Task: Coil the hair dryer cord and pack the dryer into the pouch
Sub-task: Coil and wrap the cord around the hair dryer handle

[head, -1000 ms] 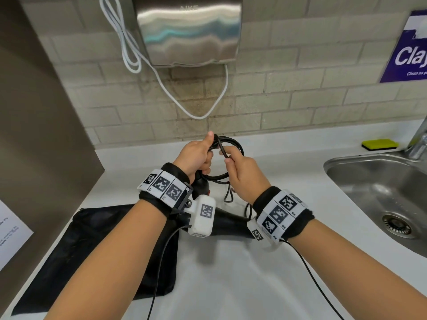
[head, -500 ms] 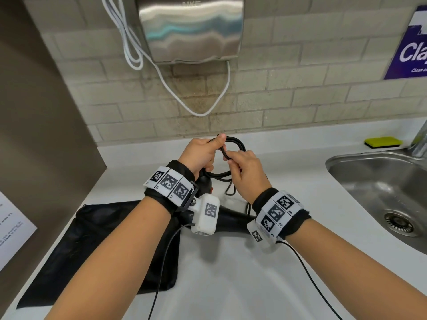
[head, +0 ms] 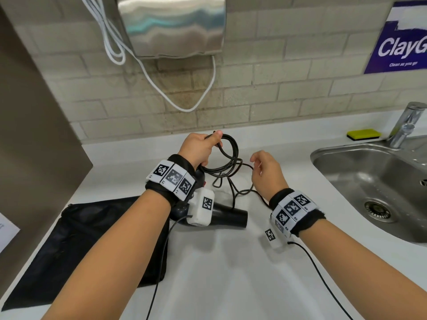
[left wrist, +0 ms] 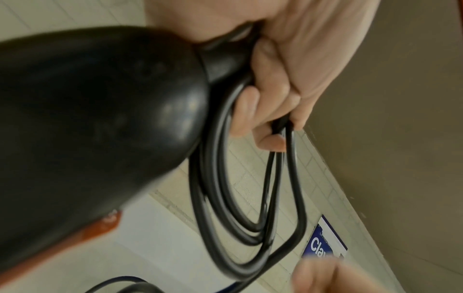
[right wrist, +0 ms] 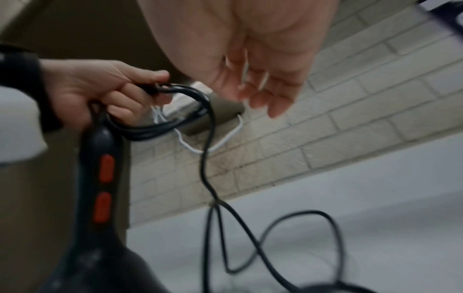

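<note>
White countertop [head: 231,262] against a pale brick-tile wall [head: 277,93].
A steel hand dryer [head: 171,24] hangs at the top centre with a white cable [head: 147,72] looping below it. At the right edge a steel sink [head: 369,176] holds a faucet [head: 404,123], a yellow sponge [head: 364,134] beside it and a blue sign [head: 399,40] above. A brown panel [head: 34,125] fills the left.

- The pouch [head: 76,239] lies flat on the worktop [head: 231,273] at its left edge, toward the front.
- The hair dryer [head: 228,218] lies just right of the pouch, its back end over the pouch's right edge.
- The cord [head: 227,155] loops behind the dryer, partly raised in the left hand [head: 198,148]; the loose part trails on the worktop.
- The right hand [head: 265,172] is just right of the loops.
- The sink [head: 346,162] is set into the worktop's right side.
- The sponge [head: 364,134] and tap [head: 403,125] are at the back right.
</note>
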### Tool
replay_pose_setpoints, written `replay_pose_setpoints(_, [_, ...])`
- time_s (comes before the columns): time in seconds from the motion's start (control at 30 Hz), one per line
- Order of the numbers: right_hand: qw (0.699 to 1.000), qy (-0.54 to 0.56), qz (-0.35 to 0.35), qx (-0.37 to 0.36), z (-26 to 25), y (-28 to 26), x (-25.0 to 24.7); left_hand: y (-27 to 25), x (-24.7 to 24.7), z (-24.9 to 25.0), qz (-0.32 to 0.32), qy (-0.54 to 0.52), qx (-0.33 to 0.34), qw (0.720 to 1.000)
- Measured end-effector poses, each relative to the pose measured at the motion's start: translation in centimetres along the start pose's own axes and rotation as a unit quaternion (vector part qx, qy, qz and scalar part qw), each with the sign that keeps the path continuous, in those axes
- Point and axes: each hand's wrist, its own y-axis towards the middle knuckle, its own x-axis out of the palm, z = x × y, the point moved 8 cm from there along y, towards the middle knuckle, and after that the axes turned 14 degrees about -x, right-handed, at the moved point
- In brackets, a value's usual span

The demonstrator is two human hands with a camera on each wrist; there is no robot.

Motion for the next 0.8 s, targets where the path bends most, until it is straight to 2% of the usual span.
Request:
replay_pose_setpoints(0.07, [0.989,-0.065,-0.098,0.090,3.4,-1.3,0.9,0.1,0.0,0.0,-0.001,0.001,-0.003,1.000])
replay_pose_setpoints(0.1, [0.970,-0.109,-0.162,0.145,5.2,-2.4,1.4,0.1,0.0,-0.1,0.000,0.005,-0.003,1.000])
replay_pose_setpoints(0.17, [0.910,-0.209,-0.280,0.223,8.1,-4.6,2.1,0.1,0.1,-0.1,0.000,0.014,-0.002,1.000])
replay_pose_setpoints(0.23, [0.849,-0.285,-0.378,0.236,9.8,-6.5,2.7,0.0,0.1,-0.1,-0.001,0.019,-0.004,1.000])
replay_pose_setpoints(0.3, [0.811,-0.317,-0.433,0.235,10.9,-8.1,3.2,-0.1,0.1,-0.2,-0.005,0.015,-0.007,1.000])
replay_pose_setpoints(0.47, [0.818,-0.323,-0.409,0.246,11.4,-8.7,2.9,-0.7,0.2,-0.4,-0.011,0.021,-0.019,1.000])
replay_pose_setpoints(0.7, [0.803,-0.282,-0.460,0.255,9.8,-8.1,3.4,-0.7,0.2,-0.5,-0.018,0.008,-0.026,0.999])
replay_pose_setpoints(0.73, [0.813,-0.267,-0.450,0.256,9.0,-7.6,3.3,-0.6,0.2,-0.6,-0.019,0.004,-0.029,0.999])
replay_pose_setpoints(0.8, [0.854,-0.216,-0.403,0.249,6.7,-6.1,2.8,-0.5,0.1,-0.6,-0.012,0.003,-0.033,0.999])
